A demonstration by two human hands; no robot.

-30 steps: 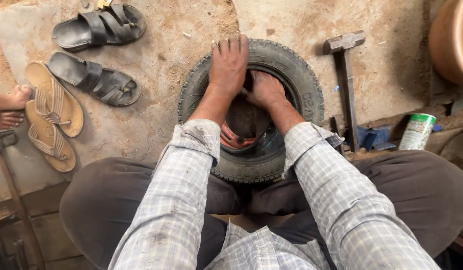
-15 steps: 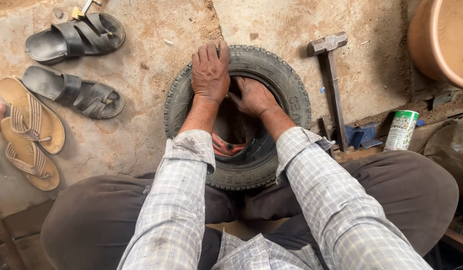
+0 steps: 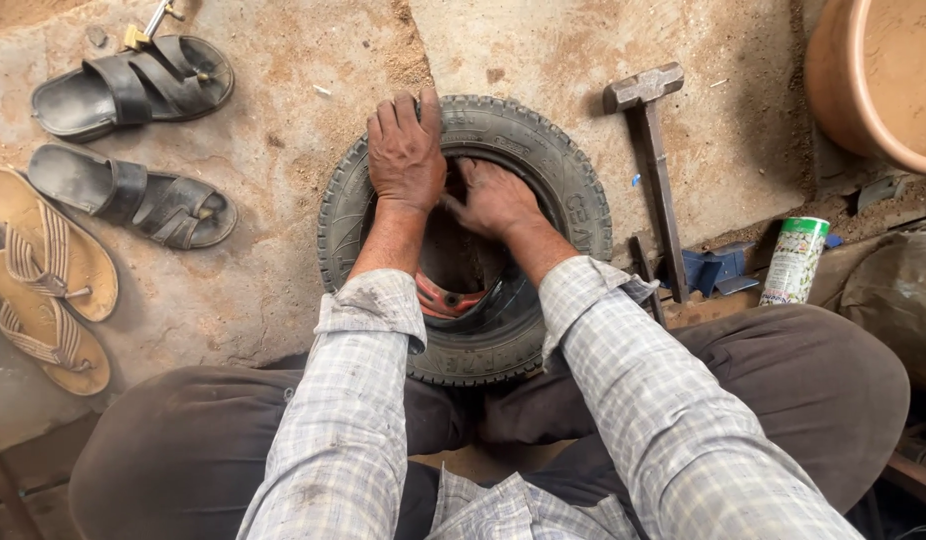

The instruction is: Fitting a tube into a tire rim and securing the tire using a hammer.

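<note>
Head view, looking down past two checked sleeves: the left hand (image 3: 407,152) lies flat on the far wall of a small black tyre (image 3: 573,205), its fingers (image 3: 388,120) stretched out side by side and hooked over the inner edge rather than closed on anything. Just beside it, the right hand (image 3: 495,200) reaches down into the tyre's opening, fingers curled against the inner rim; whether they grip something there I cannot tell, since the fingertips are hidden in the dark hollow. Below both wrists, inside the tyre, a red rim (image 3: 443,297) shows as a curved strip. The tyre lies flat on the sandy concrete floor (image 3: 283,180), between the person's knees, touching the dark trousers at its near side.

Right of the right hand, well clear of the tyre, a hammer (image 3: 651,150) lies with its metal head pointing away and its handle running back toward the knee. Further right stands a small green and white can (image 3: 794,260), and beyond it the edge of a large clay-coloured tub (image 3: 833,90). Left of the left hand, apart from the tyre, sit two black sandals (image 3: 133,195) and, further out, two tan flip-flops (image 3: 48,280).
</note>
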